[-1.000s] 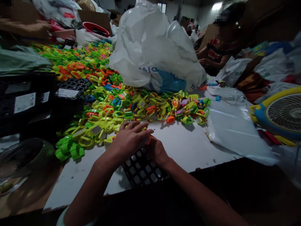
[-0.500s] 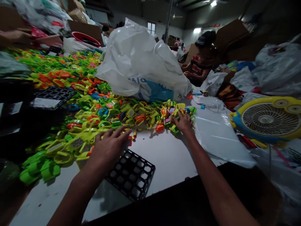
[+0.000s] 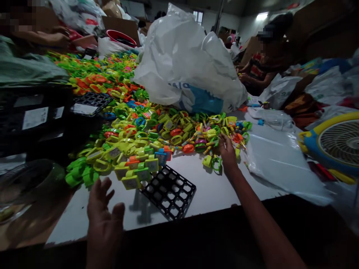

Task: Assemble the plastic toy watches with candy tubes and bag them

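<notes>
My left hand [image 3: 103, 213] is over the table's front left edge, fingers apart, holding nothing. My right hand [image 3: 227, 151] reaches into the right end of a pile of small plastic watch-like toys [image 3: 176, 130]; its fingers touch or hover by the pieces, and whether one is between them is unclear. A black grid tray [image 3: 171, 192] lies on the white table [image 3: 207, 190] between my hands. Several square-faced toys [image 3: 141, 172] in yellow, green, orange and blue sit in rows at the tray's upper left part.
A large white bag [image 3: 187, 67] stands behind the pile. Clear plastic sheets [image 3: 277, 157] lie at right, beside a yellow and blue fan [image 3: 336, 145]. Black trays [image 3: 36, 112] are stacked at left. A person [image 3: 260, 69] sits at the back right; another person's arms show at upper left.
My left hand has drawn back from the tray toward the lower left, uncovering the toys on it. My right hand remains at the pile, where a few pieces now lie nearer the front. The view has shifted.
</notes>
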`<state>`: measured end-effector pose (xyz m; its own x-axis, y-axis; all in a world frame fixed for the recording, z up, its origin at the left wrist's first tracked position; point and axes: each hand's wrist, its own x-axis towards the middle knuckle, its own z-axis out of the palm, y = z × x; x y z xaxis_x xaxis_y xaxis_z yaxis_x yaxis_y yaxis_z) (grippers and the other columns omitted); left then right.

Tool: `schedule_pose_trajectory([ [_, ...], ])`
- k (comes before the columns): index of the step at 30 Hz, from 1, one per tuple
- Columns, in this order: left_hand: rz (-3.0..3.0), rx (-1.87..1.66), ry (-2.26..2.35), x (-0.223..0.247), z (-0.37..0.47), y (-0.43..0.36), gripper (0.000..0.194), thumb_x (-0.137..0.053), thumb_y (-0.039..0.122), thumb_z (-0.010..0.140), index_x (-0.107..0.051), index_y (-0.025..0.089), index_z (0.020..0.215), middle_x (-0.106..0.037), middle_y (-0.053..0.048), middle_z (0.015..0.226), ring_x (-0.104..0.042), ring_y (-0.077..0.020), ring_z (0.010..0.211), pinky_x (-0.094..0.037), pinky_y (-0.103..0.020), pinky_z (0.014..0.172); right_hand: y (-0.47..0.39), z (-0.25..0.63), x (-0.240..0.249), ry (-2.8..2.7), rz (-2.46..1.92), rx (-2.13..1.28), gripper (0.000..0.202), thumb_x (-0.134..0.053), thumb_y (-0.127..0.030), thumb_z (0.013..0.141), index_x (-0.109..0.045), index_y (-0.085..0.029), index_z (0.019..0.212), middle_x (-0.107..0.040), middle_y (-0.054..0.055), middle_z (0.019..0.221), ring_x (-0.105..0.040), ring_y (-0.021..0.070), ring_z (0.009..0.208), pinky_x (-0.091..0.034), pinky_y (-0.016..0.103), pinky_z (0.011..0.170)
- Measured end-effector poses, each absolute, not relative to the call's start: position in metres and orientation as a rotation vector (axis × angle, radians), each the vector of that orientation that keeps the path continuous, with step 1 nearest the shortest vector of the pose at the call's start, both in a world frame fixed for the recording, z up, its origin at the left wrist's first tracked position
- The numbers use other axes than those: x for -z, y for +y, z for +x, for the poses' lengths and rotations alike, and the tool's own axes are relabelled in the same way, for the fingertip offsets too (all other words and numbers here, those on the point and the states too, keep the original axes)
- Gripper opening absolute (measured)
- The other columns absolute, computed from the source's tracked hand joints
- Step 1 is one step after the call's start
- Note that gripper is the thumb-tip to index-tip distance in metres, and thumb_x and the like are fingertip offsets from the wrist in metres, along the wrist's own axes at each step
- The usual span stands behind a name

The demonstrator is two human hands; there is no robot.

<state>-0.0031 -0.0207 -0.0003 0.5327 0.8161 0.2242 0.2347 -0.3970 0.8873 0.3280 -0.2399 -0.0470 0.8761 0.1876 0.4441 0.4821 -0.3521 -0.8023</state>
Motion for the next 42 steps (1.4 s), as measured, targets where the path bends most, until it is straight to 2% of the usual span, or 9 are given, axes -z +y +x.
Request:
schedule_pose_trajectory([
  [5, 1.899, -0.557, 0.986, 0.035, -0.007, -0.039, 0.064, -0.050, 0.044, 0.086, -0.026, 0.031, 0.143, -0.041, -0.009, 0.148, -0.045, -0.0278, 0.131, -0.041, -0.049, 0.107, -0.263, 0.292, 0.030, -0.852, -2.204, 0.492, 0.024, -0.048, -0.027, 0.090, -0.066, -0.022, 0.105, -0.063, 0.009, 0.104, -0.055, 0.0226, 0.103, -0.044, 0.038, 0.093],
  [9, 2.190, -0.559, 1.013, 0.041, 0.006, -0.025, 0.043, -0.050, 0.036, 0.083, -0.049, 0.023, 0.124, -0.060, -0.012, 0.126, -0.053, -0.0300, 0.120, -0.043, -0.052, 0.102, -0.250, 0.264, 0.035, -1.192, -2.444, 0.314, 0.039, -0.050, -0.009, 0.080, -0.064, -0.023, 0.113, -0.062, 0.010, 0.109, -0.053, 0.0265, 0.102, -0.043, 0.042, 0.088],
  [12, 2.308, -0.597, 0.968, 0.040, 0.014, -0.017, 0.034, -0.048, 0.027, 0.080, -0.054, 0.023, 0.112, -0.065, -0.009, 0.111, -0.057, -0.0284, 0.110, -0.047, -0.048, 0.095, -0.228, 0.250, 0.038, -1.323, -2.403, 0.189, 0.042, -0.050, -0.006, 0.076, -0.063, -0.023, 0.113, -0.062, 0.008, 0.113, -0.054, 0.0260, 0.103, -0.042, 0.042, 0.089],
  [17, 2.305, -0.612, 0.992, 0.042, 0.014, -0.017, 0.038, -0.050, 0.021, 0.079, -0.051, 0.021, 0.116, -0.063, -0.010, 0.116, -0.055, -0.0268, 0.111, -0.045, -0.044, 0.096, -0.212, 0.246, 0.027, -1.432, -2.199, -0.009, 0.048, -0.046, -0.008, 0.082, -0.051, -0.022, 0.129, -0.056, 0.010, 0.123, -0.056, 0.0209, 0.106, -0.046, 0.033, 0.084],
  [22, 2.383, -0.585, 0.979, 0.041, 0.017, -0.022, 0.021, -0.051, 0.029, 0.085, -0.059, 0.019, 0.102, -0.065, -0.009, 0.104, -0.056, -0.0271, 0.100, -0.044, -0.043, 0.088, -0.217, 0.255, 0.022, -1.479, -2.499, 0.175, 0.021, -0.050, -0.017, 0.085, -0.065, -0.023, 0.099, -0.061, 0.009, 0.099, -0.057, 0.0220, 0.086, -0.044, 0.033, 0.073],
  [26, 2.477, -0.536, 1.025, 0.038, 0.025, -0.024, 0.017, -0.053, 0.030, 0.086, -0.064, 0.021, 0.094, -0.064, -0.009, 0.101, -0.056, -0.0270, 0.097, -0.042, -0.042, 0.084, -0.219, 0.247, 0.024, -1.282, -2.342, 0.131, 0.016, -0.045, -0.026, 0.089, -0.060, -0.021, 0.092, -0.062, 0.009, 0.093, -0.059, 0.0222, 0.083, -0.045, 0.033, 0.070],
  [30, 2.481, -0.496, 1.038, 0.038, 0.027, -0.024, 0.017, -0.052, 0.031, 0.087, -0.066, 0.023, 0.093, -0.064, -0.007, 0.101, -0.055, -0.0251, 0.096, -0.042, -0.040, 0.083, -0.204, 0.206, 0.024, -0.899, -1.874, -0.320, 0.021, -0.049, -0.035, 0.087, -0.053, -0.022, 0.103, -0.065, 0.007, 0.092, -0.063, 0.0191, 0.073, -0.051, 0.034, 0.070],
  [33, 2.477, -0.472, 1.039, 0.038, 0.027, -0.023, 0.018, -0.053, 0.031, 0.087, -0.066, 0.023, 0.095, -0.064, -0.008, 0.101, -0.054, -0.0255, 0.097, -0.042, -0.041, 0.083, -0.177, 0.166, 0.027, -0.722, -1.599, -0.635, 0.027, -0.060, -0.042, 0.080, -0.056, -0.021, 0.097, -0.066, 0.004, 0.085, -0.063, 0.0175, 0.067, -0.053, 0.032, 0.064],
  [42, 2.472, -0.451, 1.018, 0.040, 0.026, -0.023, 0.020, -0.048, 0.026, 0.089, -0.066, 0.022, 0.097, -0.064, -0.008, 0.102, -0.054, -0.0254, 0.098, -0.041, -0.041, 0.084, -0.132, 0.140, 0.035, -0.878, -1.654, -0.599, 0.015, -0.065, -0.032, 0.077, -0.068, -0.020, 0.085, -0.071, 0.003, 0.079, -0.065, 0.0195, 0.070, -0.052, 0.030, 0.063],
])
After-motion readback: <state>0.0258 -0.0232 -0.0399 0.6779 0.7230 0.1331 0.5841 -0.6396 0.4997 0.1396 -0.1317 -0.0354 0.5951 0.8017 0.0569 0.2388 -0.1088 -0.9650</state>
